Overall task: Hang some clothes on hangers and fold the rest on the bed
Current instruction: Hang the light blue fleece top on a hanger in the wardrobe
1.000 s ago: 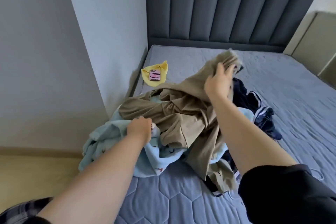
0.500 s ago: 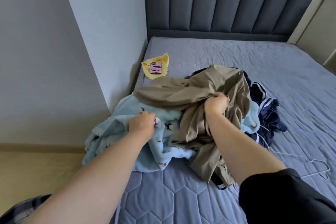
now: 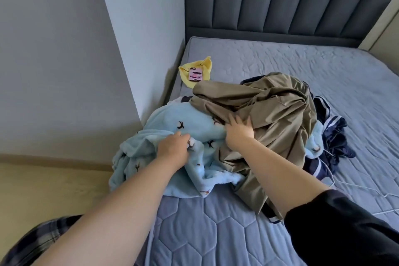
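A pink phone (image 3: 195,74) lies near the grey wall (image 3: 140,28).

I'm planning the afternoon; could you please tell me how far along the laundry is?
Nothing looks done: no folded stack, and the white hanger lies bare on the bed. In hand: the left hand grips the light blue fleece while the right hand rests on the khaki garment. Left: the whole pile, navy clothes included.

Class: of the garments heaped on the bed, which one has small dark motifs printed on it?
The light blue fleece, held by the left hand. The khaki garment is plain; the navy garment has white stripes instead.
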Available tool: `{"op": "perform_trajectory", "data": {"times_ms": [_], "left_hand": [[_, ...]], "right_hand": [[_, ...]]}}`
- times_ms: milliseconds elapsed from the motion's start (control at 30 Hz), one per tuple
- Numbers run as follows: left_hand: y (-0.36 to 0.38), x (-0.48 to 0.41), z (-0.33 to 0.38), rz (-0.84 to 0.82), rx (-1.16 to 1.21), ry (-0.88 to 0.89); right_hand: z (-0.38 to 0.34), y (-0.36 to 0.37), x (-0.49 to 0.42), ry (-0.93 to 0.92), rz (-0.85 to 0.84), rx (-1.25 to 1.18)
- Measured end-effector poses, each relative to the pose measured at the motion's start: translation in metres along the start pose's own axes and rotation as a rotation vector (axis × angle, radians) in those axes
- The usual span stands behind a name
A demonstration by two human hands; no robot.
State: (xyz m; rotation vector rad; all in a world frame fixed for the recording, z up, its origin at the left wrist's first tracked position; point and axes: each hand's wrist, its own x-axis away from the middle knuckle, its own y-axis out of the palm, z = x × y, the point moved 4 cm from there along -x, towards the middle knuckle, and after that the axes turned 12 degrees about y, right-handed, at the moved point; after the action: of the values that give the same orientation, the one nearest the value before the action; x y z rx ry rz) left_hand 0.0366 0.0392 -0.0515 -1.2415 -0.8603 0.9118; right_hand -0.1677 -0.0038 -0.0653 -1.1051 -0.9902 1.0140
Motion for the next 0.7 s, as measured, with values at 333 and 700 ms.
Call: {"op": "perform_trajectory", "data": {"times_ms": [333, 700], "left_hand": [[0.056, 0.027, -0.039, -0.073, -0.038, 0.052], [0.071, 0.091, -0.102, 0.199, 0.451, -0.359]], "right_hand": [[-0.020, 0.020, 0.040, 0.015, 0.355, -0.395], [-0.117, 0.088, 0.117, -0.252, -0.633, -0.599]]}}
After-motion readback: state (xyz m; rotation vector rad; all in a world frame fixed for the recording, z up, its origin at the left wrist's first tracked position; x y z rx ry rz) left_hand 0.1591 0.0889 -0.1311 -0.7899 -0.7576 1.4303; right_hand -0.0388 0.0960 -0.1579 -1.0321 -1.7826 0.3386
